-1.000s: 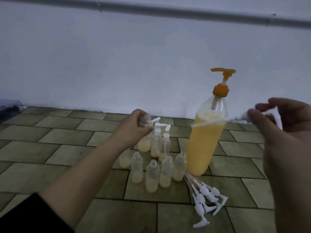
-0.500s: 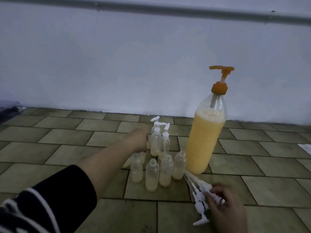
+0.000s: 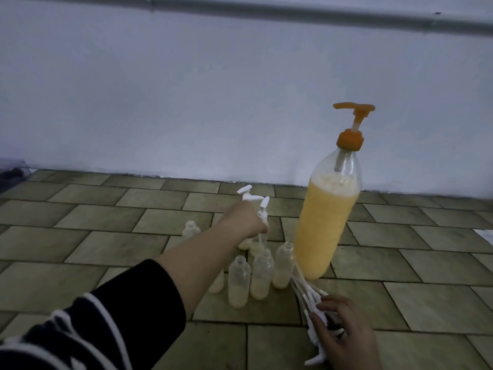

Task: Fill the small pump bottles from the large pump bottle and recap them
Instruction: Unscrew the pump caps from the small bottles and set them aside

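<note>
R hand nearest, fingers curled on loose white pumps on floor. Open small bottles (part-filled) just beyond. L hand among capped bottles, grip unclear. Big bottle upright, far right.

place: plain room of a home or small workroom, exact kind cannot be told | floor: olive-brown tiles laid like bricks, things stand directly on it | wall: bare, pale, painted, far side | pipe: grey, runs along top of the wall | light: dim
</note>
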